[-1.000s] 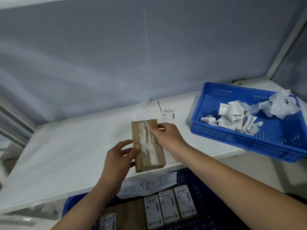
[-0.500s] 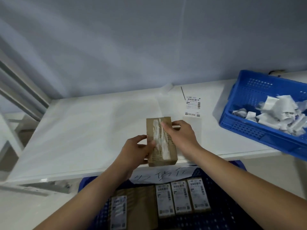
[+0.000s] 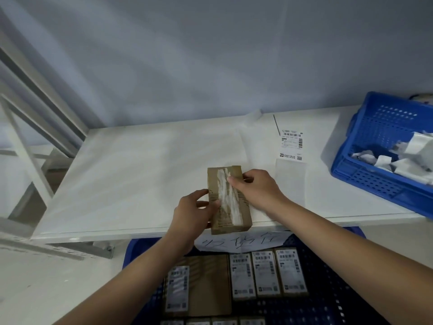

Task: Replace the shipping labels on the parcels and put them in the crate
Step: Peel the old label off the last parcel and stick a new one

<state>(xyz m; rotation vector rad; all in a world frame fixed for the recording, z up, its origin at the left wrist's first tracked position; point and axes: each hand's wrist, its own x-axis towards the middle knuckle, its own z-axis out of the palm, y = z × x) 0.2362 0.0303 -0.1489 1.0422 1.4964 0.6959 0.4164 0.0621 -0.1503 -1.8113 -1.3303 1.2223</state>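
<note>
A small brown cardboard parcel (image 3: 228,207) with white torn label residue down its middle is at the table's front edge. My left hand (image 3: 192,209) grips its left side, thumb on the top face. My right hand (image 3: 255,188) holds the parcel's upper right edge, with the thumb on the residue strip. A fresh shipping label (image 3: 291,145) lies flat on the white table (image 3: 140,172), behind and to the right of the parcel. Below the table edge, a blue crate (image 3: 332,296) holds several labelled parcels (image 3: 266,273).
A second blue crate (image 3: 365,179) with several crumpled white label scraps (image 3: 398,158) sits at the table's right end. A handwritten paper sign (image 3: 241,241) hangs on the lower crate's rim. A grey wall stands behind; metal shelf posts (image 3: 28,137) rise at left.
The view swung left and down, so the scrap crate slid to the right edge. Both hands keep hold of the parcel, which now lies closer to the table's front edge.
</note>
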